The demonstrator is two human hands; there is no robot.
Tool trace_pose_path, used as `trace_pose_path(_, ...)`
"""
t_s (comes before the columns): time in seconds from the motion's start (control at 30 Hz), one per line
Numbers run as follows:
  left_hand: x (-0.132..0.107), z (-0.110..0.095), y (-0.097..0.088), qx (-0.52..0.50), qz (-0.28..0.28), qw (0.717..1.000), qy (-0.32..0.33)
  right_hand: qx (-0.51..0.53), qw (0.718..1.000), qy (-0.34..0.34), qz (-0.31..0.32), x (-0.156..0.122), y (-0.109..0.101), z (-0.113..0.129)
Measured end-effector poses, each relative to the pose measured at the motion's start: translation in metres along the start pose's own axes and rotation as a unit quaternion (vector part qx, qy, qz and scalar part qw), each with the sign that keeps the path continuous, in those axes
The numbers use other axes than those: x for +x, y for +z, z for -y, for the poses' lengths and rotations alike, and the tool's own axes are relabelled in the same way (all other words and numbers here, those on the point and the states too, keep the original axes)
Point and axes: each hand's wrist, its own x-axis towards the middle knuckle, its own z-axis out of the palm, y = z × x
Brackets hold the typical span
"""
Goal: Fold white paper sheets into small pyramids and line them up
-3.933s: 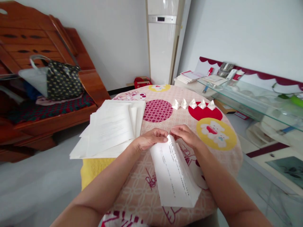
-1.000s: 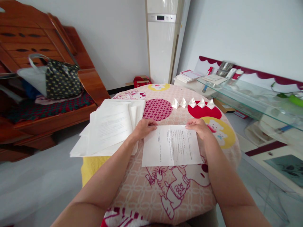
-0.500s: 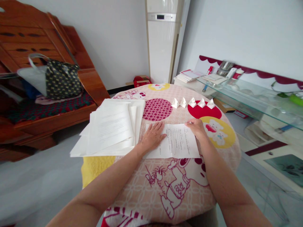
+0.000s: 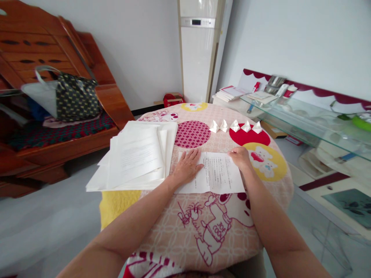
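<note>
A printed sheet of paper lies on the round table in front of me, with a crease running down it. My left hand rests flat on its left part, fingers spread. At the sheet's far right corner my right hand is closed, pinching the edge; the fingertips are partly hidden. To the left of my left hand is a stack of white papers, the upper ones printed. Beyond the sheet, several small folded white paper shapes stand in a row.
A patterned cloth covers the table. Close on the right stands a glass shelf with metal containers and papers. A wooden bench holding a bag is at the left. A tall white air conditioner stands behind.
My right hand has curled slightly more and shifted a little at the sheet's far right corner. My left hand stays flat in the same place.
</note>
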Motion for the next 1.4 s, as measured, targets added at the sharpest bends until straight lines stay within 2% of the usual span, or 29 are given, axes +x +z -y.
trace_pose_path(0.3, 0.002, 0.002, 0.003, -0.006, -0.02, 1.0, 0.005, 0.078, 0.995, 0.058, 0.018, -0.014, -0.003, -0.01)
trace_pose_path(0.5, 0.005, 0.001, 0.004, -0.005, -0.022, 1.0, 0.001, 0.059, 0.997, 0.048, -0.017, -0.028, -0.004, -0.009)
trace_pose_path(0.7, 0.008, 0.003, 0.009, 0.003, -0.046, 0.999, 0.01, 0.038, 0.998, 0.04, -0.042, -0.028, -0.003, -0.006)
trace_pose_path(0.97, 0.009, 0.002, 0.008, 0.004, -0.049, 0.999, 0.015, 0.055, 0.997, 0.045, -0.034, -0.028, -0.005, -0.011)
trace_pose_path(1.17, 0.008, 0.0, 0.004, -0.002, -0.057, 0.998, 0.009, 0.079, 0.996, 0.047, -0.011, -0.05, -0.006, -0.017)
trace_pose_path(1.3, 0.004, -0.008, -0.002, 0.019, -0.076, 0.997, 0.01, 0.071, 0.996, 0.031, -0.051, -0.06, -0.008, -0.014)
trace_pose_path(1.4, -0.001, -0.013, -0.002, 0.021, -0.061, 0.998, -0.004, 0.063, 0.996, 0.025, -0.061, -0.061, -0.007, -0.01)
